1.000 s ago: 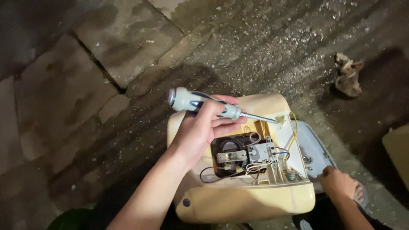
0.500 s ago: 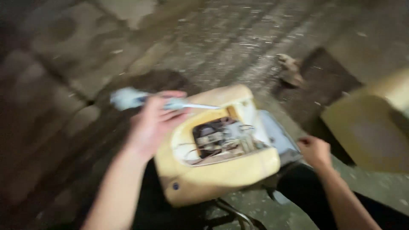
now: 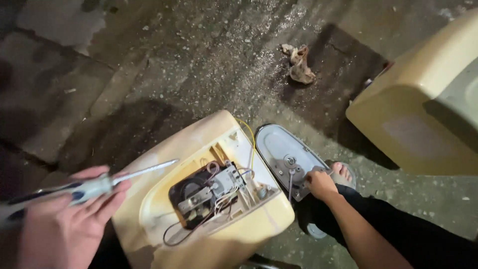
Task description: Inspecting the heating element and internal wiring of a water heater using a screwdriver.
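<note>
My left hand (image 3: 67, 224) at the lower left grips a screwdriver (image 3: 94, 186) with a translucent blue and clear handle; its shaft points right toward a cream plastic appliance housing (image 3: 164, 159). The housing lies open, showing a black motor with a metal bracket and loose wires (image 3: 209, 192). My right hand (image 3: 321, 183) rests on the lower edge of a grey oval metal plate (image 3: 279, 149) lying on the ground beside the housing. Whether its fingers pinch anything is unclear.
The ground is rough concrete with paving slabs (image 3: 55, 89) at the left. A crumpled rag (image 3: 300, 64) lies further off. A second cream housing (image 3: 428, 104) stands at the right. My dark trouser leg (image 3: 398, 229) and sandalled foot (image 3: 343, 172) are at the lower right.
My left hand has drawn the screwdriver back to the lower left, off the housing. My right hand has come onto the grey plate. The view has shifted.
</note>
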